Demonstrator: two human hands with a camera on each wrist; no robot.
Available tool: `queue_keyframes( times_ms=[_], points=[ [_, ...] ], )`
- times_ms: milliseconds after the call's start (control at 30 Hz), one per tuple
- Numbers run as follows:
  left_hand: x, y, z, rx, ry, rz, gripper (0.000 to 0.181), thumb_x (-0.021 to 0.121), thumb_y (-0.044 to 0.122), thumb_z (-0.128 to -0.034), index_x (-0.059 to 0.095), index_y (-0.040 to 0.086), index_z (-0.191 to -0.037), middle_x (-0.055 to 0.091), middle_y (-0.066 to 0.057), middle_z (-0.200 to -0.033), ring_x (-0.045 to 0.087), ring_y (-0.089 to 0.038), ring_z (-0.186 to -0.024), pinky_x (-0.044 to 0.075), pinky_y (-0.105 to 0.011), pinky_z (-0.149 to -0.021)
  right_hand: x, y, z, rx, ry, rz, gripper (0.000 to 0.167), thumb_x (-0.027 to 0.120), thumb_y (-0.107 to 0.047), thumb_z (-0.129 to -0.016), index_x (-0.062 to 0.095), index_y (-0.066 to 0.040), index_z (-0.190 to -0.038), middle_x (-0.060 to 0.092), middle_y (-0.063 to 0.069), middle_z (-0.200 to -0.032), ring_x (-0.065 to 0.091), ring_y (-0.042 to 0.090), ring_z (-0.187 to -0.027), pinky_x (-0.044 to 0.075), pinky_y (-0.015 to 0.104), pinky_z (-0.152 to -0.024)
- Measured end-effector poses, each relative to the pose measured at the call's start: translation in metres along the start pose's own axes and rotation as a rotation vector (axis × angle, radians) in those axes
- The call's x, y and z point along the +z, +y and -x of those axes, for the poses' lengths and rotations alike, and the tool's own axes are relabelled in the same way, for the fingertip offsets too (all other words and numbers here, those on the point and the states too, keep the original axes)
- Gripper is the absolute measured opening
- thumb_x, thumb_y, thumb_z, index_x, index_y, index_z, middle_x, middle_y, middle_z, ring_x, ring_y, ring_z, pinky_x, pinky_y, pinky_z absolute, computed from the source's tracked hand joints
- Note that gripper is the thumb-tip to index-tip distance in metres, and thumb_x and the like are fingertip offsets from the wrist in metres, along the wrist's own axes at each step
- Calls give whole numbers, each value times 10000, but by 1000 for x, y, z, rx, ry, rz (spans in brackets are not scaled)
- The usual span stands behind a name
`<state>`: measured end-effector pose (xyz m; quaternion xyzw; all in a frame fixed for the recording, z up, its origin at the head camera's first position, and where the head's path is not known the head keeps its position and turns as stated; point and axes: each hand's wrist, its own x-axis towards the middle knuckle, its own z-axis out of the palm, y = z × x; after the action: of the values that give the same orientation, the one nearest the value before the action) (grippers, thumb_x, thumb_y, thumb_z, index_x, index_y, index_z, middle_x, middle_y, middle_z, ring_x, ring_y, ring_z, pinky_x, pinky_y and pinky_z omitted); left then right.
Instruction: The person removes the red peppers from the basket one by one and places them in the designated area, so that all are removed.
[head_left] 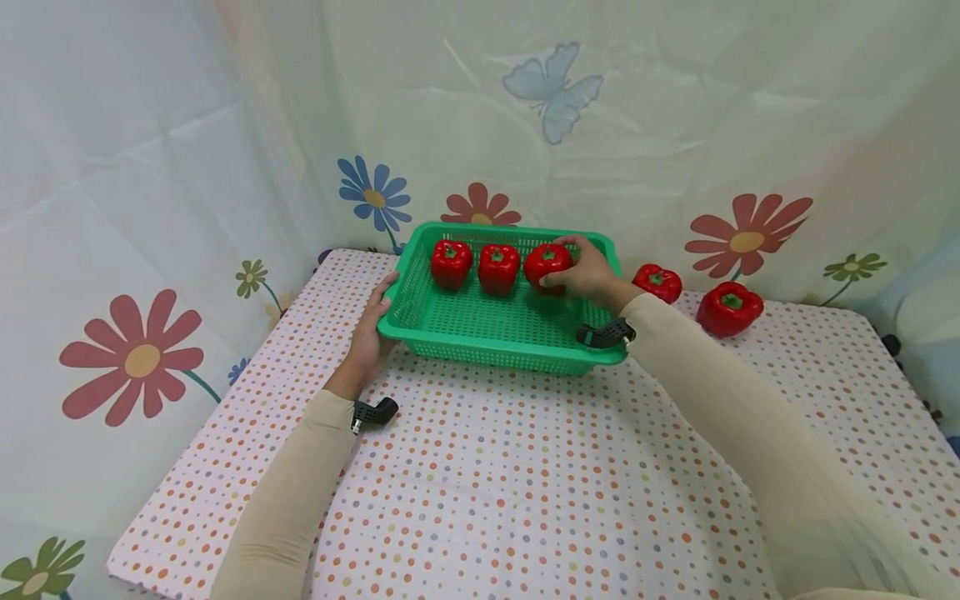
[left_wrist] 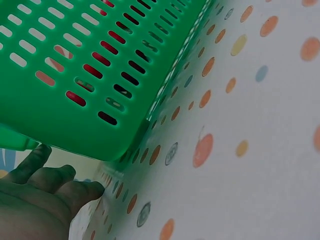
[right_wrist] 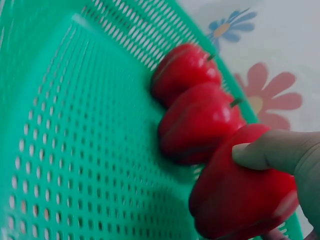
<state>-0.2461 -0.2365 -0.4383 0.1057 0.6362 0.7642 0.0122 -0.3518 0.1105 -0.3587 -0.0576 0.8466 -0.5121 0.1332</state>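
Note:
A green plastic basket point(head_left: 495, 354) with slotted walls stands on the table. Inside, along its far wall, two red bell peppers point(head_left: 452, 265) point(head_left: 498, 268) sit upright side by side. My right hand point(head_left: 588, 271) grips a third bell pepper point(right_wrist: 245, 187) by its sides, thumb across the near face, at the right of that row. In the right wrist view it is beside the middle pepper; whether it rests on the basket floor I cannot tell. My left hand point(head_left: 369, 329) lies along the basket's left end, fingers at the rim; the left wrist view shows its fingertips point(left_wrist: 92, 189) just below the basket wall.
Right of the basket, two more red bell peppers point(head_left: 657, 283) point(head_left: 730, 309) lie on the dotted tablecloth point(head_left: 465, 483). A flowered curtain point(head_left: 637, 108) hangs close behind the table and along its left side.

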Motion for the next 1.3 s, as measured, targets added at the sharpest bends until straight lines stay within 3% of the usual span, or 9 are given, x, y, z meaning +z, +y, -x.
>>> queue_keyframes(
  times_ms=[167, 333, 500, 667, 967, 1067, 1300],
  points=[
    [-4, -11, -5, 7, 4, 18, 515, 218, 289, -1048, 179, 330, -1559, 132, -17, -1634, 238, -337, -1461, 238, -573, -1150, -15, -10, 19, -60, -13, -95, 759, 708, -83, -884, 237, -153, -1475, 321, 223, -1431, 421, 363, -1273, 576, 378, -796],
    [-5, -13, -6, 19, 20, 21, 512, 247, 324, -1038, 205, 349, -1548, 174, -7, -1618, 267, -343, -1440, 251, -570, -1133, -41, -18, 42, -102, 3, -103, 757, 714, -132, -894, 234, -205, -1475, 325, 161, -1398, 408, 356, -1295, 567, 404, -875],
    [-5, -12, -6, 24, 17, 25, 511, 264, 341, -1035, 214, 351, -1544, 174, 3, -1616, 264, -335, -1445, 240, -575, -1146, -76, -14, 63, -74, 63, -102, 773, 738, -219, -886, 236, -294, -1470, 319, 128, -1433, 355, 366, -1336, 536, 405, -926],
    [-5, -12, -5, 16, 30, 19, 507, 254, 329, -1034, 221, 360, -1539, 176, 14, -1614, 271, -320, -1439, 248, -560, -1142, -110, 0, 78, -42, 130, -96, 798, 748, -326, -865, 227, -368, -1467, 337, 43, -1431, 337, 339, -1335, 524, 385, -925],
    [-4, -11, -4, 8, 31, 19, 501, 246, 333, -1041, 214, 363, -1540, 158, 11, -1622, 256, -314, -1454, 253, -550, -1142, -161, 29, 97, 2, 260, -90, 751, 743, -323, -866, 253, -407, -1430, 372, -136, -1266, 285, 270, -1321, 580, 238, -712],
    [-4, -11, -3, 5, 31, 19, 499, 251, 340, -1039, 218, 365, -1537, 162, 14, -1618, 265, -310, -1446, 266, -542, -1132, -174, 40, 104, 19, 302, -91, 757, 728, -359, -867, 228, -412, -1433, 352, -166, -1255, 267, 252, -1333, 580, 240, -717],
    [-3, -11, -4, 11, 28, 17, 505, 254, 339, -1031, 219, 362, -1535, 170, 15, -1613, 279, -306, -1435, 277, -533, -1121, -201, 77, 119, 69, 390, -220, 829, 732, -351, -859, 159, -449, -1450, 241, -148, -1476, 208, 159, -1352, 564, 239, -709]
  ],
)
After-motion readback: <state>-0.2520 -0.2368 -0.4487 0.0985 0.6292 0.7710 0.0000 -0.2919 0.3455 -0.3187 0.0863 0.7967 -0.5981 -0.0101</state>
